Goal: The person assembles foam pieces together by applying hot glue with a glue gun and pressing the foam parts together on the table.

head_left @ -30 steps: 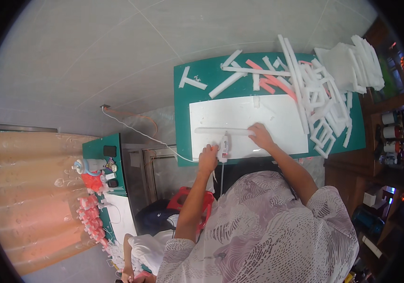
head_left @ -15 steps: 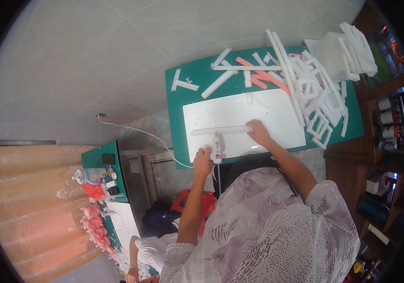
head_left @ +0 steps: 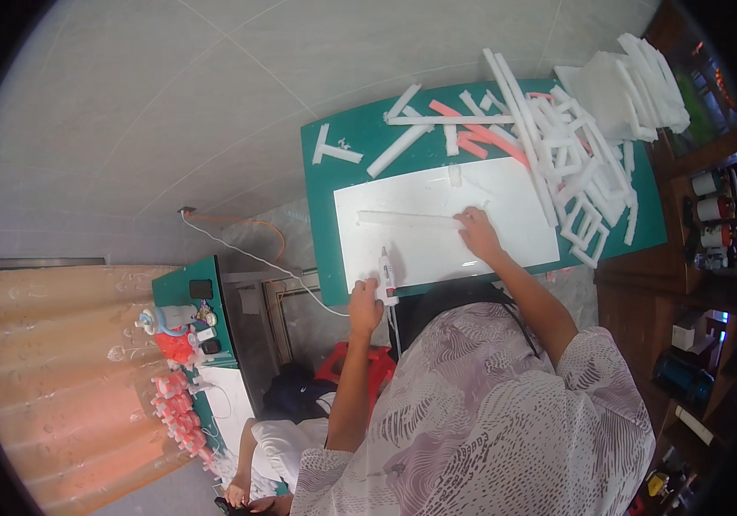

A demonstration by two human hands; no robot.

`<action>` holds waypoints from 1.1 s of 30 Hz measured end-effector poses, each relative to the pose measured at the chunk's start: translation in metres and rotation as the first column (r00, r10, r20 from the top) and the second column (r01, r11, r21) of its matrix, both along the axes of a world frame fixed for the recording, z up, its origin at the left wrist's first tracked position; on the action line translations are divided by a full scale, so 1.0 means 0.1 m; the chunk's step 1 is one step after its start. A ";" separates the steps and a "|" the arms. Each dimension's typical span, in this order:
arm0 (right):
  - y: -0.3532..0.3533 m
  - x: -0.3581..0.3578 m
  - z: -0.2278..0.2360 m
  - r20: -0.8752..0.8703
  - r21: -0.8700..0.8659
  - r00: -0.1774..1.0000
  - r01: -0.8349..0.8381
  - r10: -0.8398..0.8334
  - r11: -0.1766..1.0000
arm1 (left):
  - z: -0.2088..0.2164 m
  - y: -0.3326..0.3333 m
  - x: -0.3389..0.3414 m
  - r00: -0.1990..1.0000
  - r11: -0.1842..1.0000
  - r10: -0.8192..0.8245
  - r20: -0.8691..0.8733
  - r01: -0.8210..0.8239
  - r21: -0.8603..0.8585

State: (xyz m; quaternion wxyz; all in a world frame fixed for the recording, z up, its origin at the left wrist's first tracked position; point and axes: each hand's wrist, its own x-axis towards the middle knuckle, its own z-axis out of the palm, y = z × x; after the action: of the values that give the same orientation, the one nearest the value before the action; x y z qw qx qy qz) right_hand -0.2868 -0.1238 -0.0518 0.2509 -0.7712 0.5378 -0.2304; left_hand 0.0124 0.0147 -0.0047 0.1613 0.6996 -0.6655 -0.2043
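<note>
White foam strip (head_left: 407, 219) and glue gun (head_left: 388, 275), apart from each other over white board (head_left: 514, 193)

Strip: long, narrow, straight, plain white, looks whole; runs crosswise over the board, right end in the right hand's (head_left: 477, 234) fingers, left end free; can't tell if flat on the board or slightly raised. Glue gun: white body with small dark and reddish markings, slim nozzle, held by the left hand (head_left: 366, 308) at the board's near edge, left of its middle; nozzle points away from the person, tip near the strip's left half but not touching; thin pale line trails from the rear, rod or cord unclear
</note>
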 end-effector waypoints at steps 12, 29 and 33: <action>-0.26 -0.14 -0.35 0.053 0.026 0.995 -0.084 0.083 0.996 | 0.02 0.06 -0.04 0.999 0.999 -0.024 -0.048 0.025 0.034; -0.01 -0.45 -0.31 0.148 0.077 0.975 0.155 -0.165 0.985 | -0.09 0.03 -0.02 0.995 0.995 -0.055 -0.082 0.061 0.075; -0.03 -0.31 -0.29 0.118 0.158 0.978 0.151 -0.170 0.976 | -0.07 0.02 -0.05 0.993 0.994 -0.073 -0.094 0.080 0.069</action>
State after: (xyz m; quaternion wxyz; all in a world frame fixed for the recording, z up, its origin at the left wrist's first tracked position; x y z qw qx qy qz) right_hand -0.3182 -0.1270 -0.0809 0.3229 -0.6875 0.5964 -0.2594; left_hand 0.0072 0.0163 -0.0117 0.1581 0.6689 -0.6758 -0.2661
